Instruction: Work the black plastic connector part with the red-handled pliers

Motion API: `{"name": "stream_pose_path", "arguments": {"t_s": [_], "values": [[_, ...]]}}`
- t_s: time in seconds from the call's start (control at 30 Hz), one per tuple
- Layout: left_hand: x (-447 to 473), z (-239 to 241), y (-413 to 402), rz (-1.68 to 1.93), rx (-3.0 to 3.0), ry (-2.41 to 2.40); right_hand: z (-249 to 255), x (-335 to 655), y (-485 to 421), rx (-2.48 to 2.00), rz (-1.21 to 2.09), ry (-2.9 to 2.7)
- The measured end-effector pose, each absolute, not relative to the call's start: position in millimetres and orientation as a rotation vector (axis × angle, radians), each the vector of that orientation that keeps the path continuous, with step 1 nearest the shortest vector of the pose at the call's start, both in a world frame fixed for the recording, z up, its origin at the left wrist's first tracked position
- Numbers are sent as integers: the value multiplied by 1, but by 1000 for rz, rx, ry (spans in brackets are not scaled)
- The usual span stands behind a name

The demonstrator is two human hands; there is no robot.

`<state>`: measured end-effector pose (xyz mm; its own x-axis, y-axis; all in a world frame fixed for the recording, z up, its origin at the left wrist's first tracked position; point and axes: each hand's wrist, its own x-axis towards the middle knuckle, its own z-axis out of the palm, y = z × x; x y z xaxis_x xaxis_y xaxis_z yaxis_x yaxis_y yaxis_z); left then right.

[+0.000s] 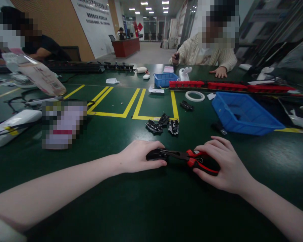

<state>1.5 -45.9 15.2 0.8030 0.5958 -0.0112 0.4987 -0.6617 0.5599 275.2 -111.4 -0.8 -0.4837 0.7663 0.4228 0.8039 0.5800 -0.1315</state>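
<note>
My right hand (223, 166) is wrapped round the red and black handles of a pair of pliers (189, 156) that lies low over the dark green table (141, 201). The pliers' jaws point left into a small black plastic part (155, 154), which my left hand (141, 156) pinches between thumb and fingers. Both hands rest on the table near its front. Just beyond them lie three more small black parts (163, 125) in a loose group.
A large blue bin (242, 114) stands at the right, a small blue bin (165, 80) and a red rail (227, 85) farther back. A white tape ring (195, 96) lies nearby. White packages lie at the left. Two other people sit at the far edge.
</note>
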Motion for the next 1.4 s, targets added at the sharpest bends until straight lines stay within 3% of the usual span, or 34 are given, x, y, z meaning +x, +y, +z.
{"name": "stream_pose_path", "arguments": {"t_s": [0.43,0.7,1.4], "values": [[0,13,-44,229,2503,737,3,275,-114,-1149,-426,-2404],[1,14,-46,235,2510,787,0,275,-113,-1244,-203,-2393],[0,15,-44,262,2562,701,0,280,-112,-1225,-148,-2417]]}}
